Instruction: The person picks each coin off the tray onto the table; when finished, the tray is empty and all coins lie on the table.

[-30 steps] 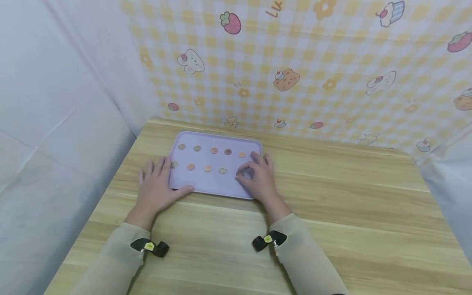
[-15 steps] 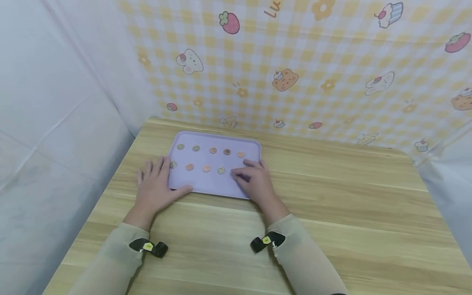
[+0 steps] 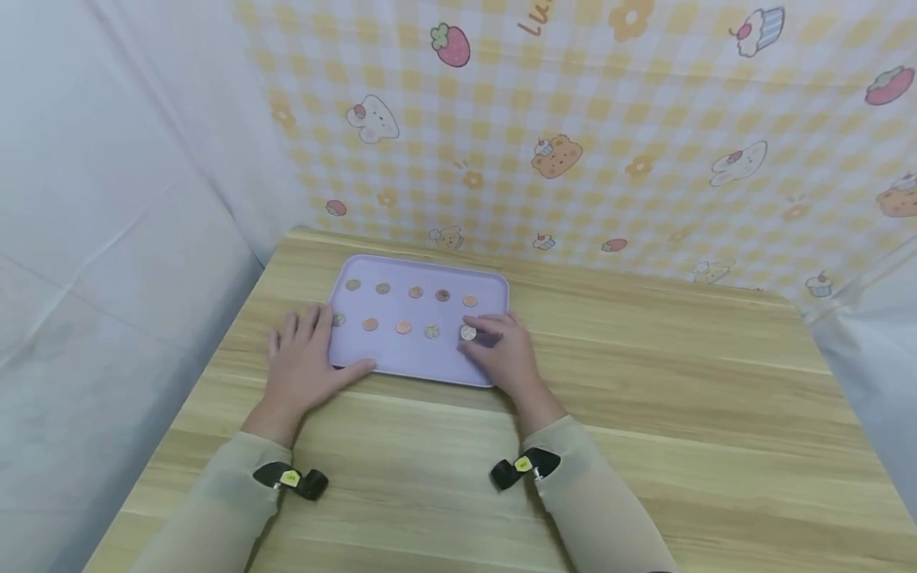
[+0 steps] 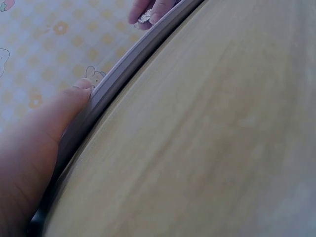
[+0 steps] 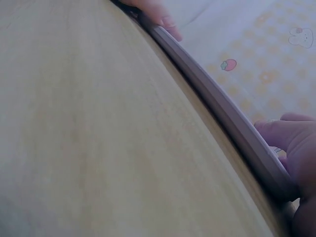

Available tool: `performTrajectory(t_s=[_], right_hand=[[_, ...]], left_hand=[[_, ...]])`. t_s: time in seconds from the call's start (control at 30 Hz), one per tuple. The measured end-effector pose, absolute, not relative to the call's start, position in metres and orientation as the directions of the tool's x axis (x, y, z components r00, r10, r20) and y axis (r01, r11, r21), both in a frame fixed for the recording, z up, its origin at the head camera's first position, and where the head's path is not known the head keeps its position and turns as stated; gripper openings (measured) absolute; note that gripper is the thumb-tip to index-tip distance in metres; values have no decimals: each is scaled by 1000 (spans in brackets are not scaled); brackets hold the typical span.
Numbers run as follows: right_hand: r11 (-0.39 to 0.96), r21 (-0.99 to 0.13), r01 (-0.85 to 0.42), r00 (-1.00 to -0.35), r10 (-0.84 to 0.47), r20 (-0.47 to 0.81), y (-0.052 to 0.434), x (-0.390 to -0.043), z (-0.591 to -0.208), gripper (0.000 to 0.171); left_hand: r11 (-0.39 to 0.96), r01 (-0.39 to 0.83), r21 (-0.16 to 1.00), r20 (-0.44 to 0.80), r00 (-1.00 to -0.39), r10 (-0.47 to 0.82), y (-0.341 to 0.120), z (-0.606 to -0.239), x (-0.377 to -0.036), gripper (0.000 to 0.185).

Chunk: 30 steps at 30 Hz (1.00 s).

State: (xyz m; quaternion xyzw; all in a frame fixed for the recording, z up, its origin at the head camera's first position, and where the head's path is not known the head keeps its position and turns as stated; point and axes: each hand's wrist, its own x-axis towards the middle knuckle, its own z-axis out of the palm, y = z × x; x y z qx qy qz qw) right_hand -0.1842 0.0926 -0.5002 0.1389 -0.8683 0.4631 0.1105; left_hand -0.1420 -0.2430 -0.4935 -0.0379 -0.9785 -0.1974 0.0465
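A lavender tray (image 3: 401,356) lies on the wooden table with several copper and silver coins in two rows. My right hand (image 3: 496,344) rests over the tray's near right corner. Its fingertips pinch a silver coin (image 3: 469,333) at the right end of the near row. The left wrist view shows that coin (image 4: 144,18) between the fingers. My left hand (image 3: 304,362) lies flat on the table beside the tray's left edge, with its thumb (image 4: 47,131) against the near rim (image 4: 128,64). Whether the coin is lifted off the tray cannot be told.
The wooden table (image 3: 645,382) stretches to the right and toward me. A checked yellow backdrop (image 3: 573,143) with cartoon prints stands just behind the tray. White sheeting (image 3: 107,239) closes the left side. The tray's rim (image 5: 222,108) crosses the right wrist view.
My right hand's fingers closed in over the near row and now show a silver coin at their tips. The left hand and tray stayed put.
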Motion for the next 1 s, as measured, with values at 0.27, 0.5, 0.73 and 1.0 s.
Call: performTrajectory(t_s=[0.27,0.5,0.73,1.0], right_hand=[[427,-862,-272,-960,-53,276,96,-182,-500,44],[421,-868,-263,-961,-30,277,95,-180,-495,40],[425,-836,-348,-928,-31,371,104,-178,-496,35],[535,-722,-439,-839,45,543,130,-179,-498,32]], left_hand=[[917,103,384,118,-991,62,-242,-495,-143,129],[920,91,382,110,-993,52,-243,-495,-143,131],[919,88,383,103,-993,53,-241,-495,-144,132],[920,90,381,109,-993,52,-241,-492,-145,131]])
